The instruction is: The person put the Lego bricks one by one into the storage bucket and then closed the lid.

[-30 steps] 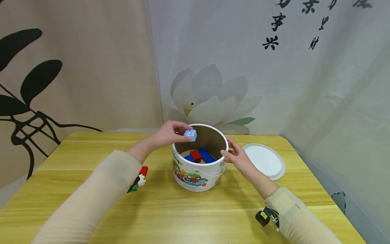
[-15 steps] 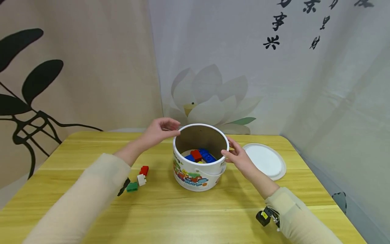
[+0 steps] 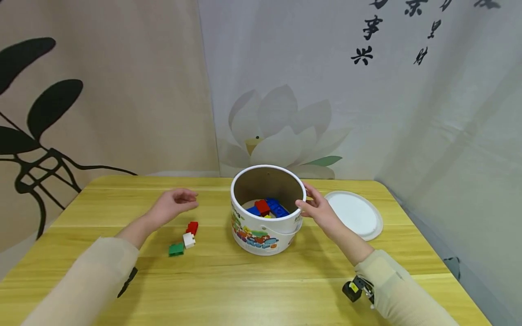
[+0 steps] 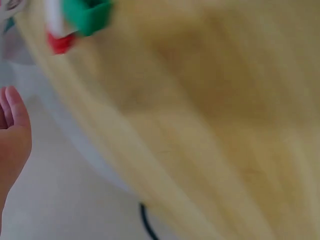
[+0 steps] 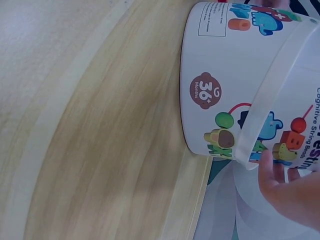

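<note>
My left hand hovers over the table's left part with fingers loosely bent, holding nothing. Just below it lie a red brick, a white brick and a green brick. In the left wrist view the green brick is blurred at the top. A white lidless bucket with printed pictures stands upright mid-table. Inside are a red brick, blue bricks and a bit of yellow. My right hand holds the bucket's right side near the rim, thumb in front.
A round white lid lies flat on the wooden table, right of the bucket. The bucket's handle hangs down its side. A printed cloth hangs behind the table's far edge.
The left hand has let go of a light blue brick at the bucket, then moved left and down toward the loose bricks. That brick is out of sight. The right hand stays put.
</note>
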Action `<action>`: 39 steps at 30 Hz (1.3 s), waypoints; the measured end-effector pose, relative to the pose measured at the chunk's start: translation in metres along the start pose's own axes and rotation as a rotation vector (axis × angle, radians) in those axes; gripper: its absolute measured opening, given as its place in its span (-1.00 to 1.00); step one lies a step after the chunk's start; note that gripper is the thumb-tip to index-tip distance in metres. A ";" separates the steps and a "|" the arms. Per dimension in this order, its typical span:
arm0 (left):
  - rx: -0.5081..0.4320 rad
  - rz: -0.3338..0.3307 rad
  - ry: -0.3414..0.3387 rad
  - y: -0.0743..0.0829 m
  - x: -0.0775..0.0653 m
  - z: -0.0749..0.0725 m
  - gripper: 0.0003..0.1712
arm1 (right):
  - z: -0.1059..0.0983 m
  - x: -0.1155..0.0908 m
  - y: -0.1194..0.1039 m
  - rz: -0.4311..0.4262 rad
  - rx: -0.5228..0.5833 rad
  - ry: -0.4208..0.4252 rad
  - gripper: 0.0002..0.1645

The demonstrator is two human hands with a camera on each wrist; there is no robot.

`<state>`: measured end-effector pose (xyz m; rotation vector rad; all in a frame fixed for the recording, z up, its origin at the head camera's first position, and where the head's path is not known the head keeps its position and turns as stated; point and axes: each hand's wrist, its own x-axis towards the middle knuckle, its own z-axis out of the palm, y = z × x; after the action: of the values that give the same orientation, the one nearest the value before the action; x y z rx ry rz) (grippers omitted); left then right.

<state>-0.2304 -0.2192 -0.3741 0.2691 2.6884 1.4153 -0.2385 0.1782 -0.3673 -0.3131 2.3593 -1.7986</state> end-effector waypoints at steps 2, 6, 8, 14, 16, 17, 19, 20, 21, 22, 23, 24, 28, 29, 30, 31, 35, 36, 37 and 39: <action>0.008 -0.018 -0.013 -0.013 -0.005 0.002 -0.45 | 0.000 0.000 0.000 0.000 0.002 -0.003 -0.23; -0.003 -0.058 -0.048 -0.032 -0.012 0.005 -0.40 | 0.000 0.000 -0.001 0.008 -0.001 -0.004 -0.24; -0.010 -0.080 -0.070 -0.038 -0.014 0.007 -0.40 | 0.000 0.000 -0.002 0.010 -0.005 -0.003 -0.25; 0.049 -0.110 -0.100 -0.045 -0.016 0.012 -0.39 | 0.000 0.000 -0.003 -0.007 -0.011 -0.009 -0.26; 0.067 -0.116 -0.103 -0.044 -0.015 0.015 -0.38 | -0.001 0.001 -0.002 -0.007 -0.013 -0.008 -0.25; 0.072 -0.118 -0.104 -0.044 -0.014 0.016 -0.39 | -0.001 0.001 -0.002 -0.007 -0.013 -0.007 -0.26; 0.076 -0.115 -0.109 -0.043 -0.013 0.018 -0.40 | -0.001 0.000 -0.001 -0.004 -0.008 -0.005 -0.26; 0.079 -0.107 -0.112 -0.043 -0.012 0.019 -0.42 | -0.001 0.000 -0.001 -0.004 -0.004 -0.005 -0.27; 0.079 -0.101 -0.115 -0.043 -0.011 0.021 -0.43 | -0.001 0.000 0.000 -0.007 -0.002 -0.006 -0.26; 0.083 -0.098 -0.116 -0.043 -0.010 0.021 -0.44 | -0.001 0.000 0.000 -0.010 0.001 -0.007 -0.26; 0.091 -0.098 -0.115 -0.043 -0.010 0.022 -0.46 | -0.001 0.000 0.000 -0.012 0.005 -0.008 -0.26; 0.100 -0.098 -0.117 -0.043 -0.009 0.023 -0.47 | 0.000 0.000 0.000 -0.015 0.007 -0.009 -0.26; 0.150 -0.117 -0.118 -0.039 -0.006 0.025 -0.48 | -0.001 0.000 0.000 -0.016 0.007 -0.007 -0.26; 0.164 -0.122 -0.118 -0.038 -0.005 0.025 -0.49 | -0.001 0.000 0.000 -0.015 0.007 -0.006 -0.26; 0.174 -0.125 -0.121 -0.036 -0.005 0.025 -0.50 | -0.001 0.000 0.000 -0.014 0.008 -0.005 -0.26; 0.180 -0.129 -0.121 -0.035 -0.004 0.026 -0.50 | -0.001 0.000 -0.001 -0.013 0.009 -0.004 -0.26; 0.177 -0.121 -0.113 -0.029 -0.003 0.026 -0.52 | 0.000 -0.001 -0.002 -0.012 0.012 -0.006 -0.26; 0.166 -0.118 -0.111 -0.029 -0.003 0.026 -0.51 | 0.000 -0.001 -0.003 -0.011 0.013 -0.006 -0.26; 0.156 -0.115 -0.107 -0.028 -0.003 0.025 -0.51 | 0.000 -0.001 -0.003 -0.011 0.012 -0.008 -0.26; 0.136 -0.110 -0.102 -0.027 -0.003 0.024 -0.49 | 0.000 -0.002 -0.003 -0.009 0.011 -0.009 -0.25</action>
<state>-0.2267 -0.2155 -0.4096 0.1938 2.6750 1.1595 -0.2367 0.1774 -0.3643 -0.3309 2.3451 -1.8091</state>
